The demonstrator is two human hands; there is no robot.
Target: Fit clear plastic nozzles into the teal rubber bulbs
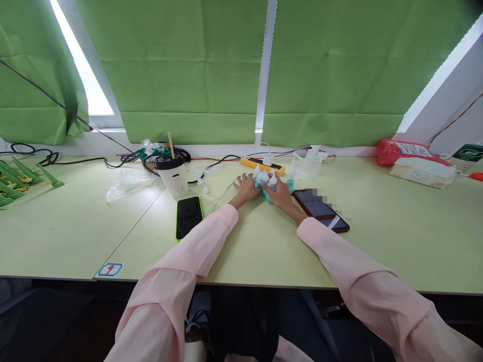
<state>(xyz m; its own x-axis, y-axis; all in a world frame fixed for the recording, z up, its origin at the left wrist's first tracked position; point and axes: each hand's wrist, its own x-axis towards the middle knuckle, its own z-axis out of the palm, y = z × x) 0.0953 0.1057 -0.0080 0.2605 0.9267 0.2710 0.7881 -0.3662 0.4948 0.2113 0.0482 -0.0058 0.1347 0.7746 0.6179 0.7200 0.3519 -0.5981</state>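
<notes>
A tight cluster of small teal bottles with white pointed caps [264,177] stands upright on the table, between my two hands. My left hand [246,190] curves around the cluster's left side, thumb side against the bottles. From the right, my right hand [279,195] grips the same cluster, its thumb and fingers against the bottles. The palms hide part of the bottles' lower bodies. Just beyond my right hand, one more teal bottle [290,184] stands a little apart. A loose white cap [206,189] lies to the left of my left hand.
Behind the bottles is a yellow-and-black power strip [260,165] with a white charger. Phones lie left [189,217] and right [320,210] of my forearms. A lidded cup [172,177] with a straw stands left; a clear container [304,165] stands back right. Cables run along the wall.
</notes>
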